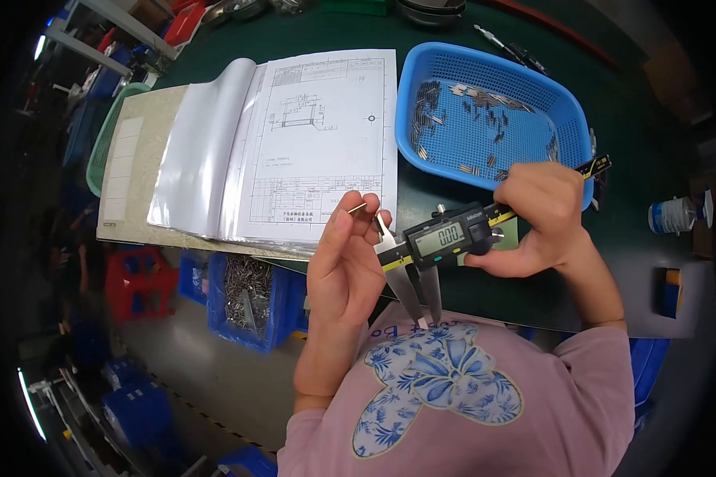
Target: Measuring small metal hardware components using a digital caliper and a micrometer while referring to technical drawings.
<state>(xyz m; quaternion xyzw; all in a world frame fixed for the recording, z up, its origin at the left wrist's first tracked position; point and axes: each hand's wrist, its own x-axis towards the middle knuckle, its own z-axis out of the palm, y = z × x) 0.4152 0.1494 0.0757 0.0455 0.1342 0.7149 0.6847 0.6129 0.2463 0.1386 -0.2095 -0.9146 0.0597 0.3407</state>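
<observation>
My left hand (344, 258) pinches a thin metal pin (358, 208) between thumb and fingertips, its fingers curled upward beside the caliper's short upper jaws. Wrapped around the beam and slider of a digital caliper (441, 240), my right hand (542, 213) has its thumb under the display end. The caliper lies across in front of me, with its long jaws pointing toward my pink shirt. Just beyond my right hand is a blue perforated basket (412, 119) with many small metal pins (485, 111) scattered on its bottom.
An open binder (147, 171) with a technical drawing sheet (326, 151) lies left of the basket on the green table (628, 103). Pens (497, 38) rest behind the basket. A wire spool (672, 215) stands far right. Below the table's left edge are blue bins (282, 306) of metal parts and a red stool (141, 282).
</observation>
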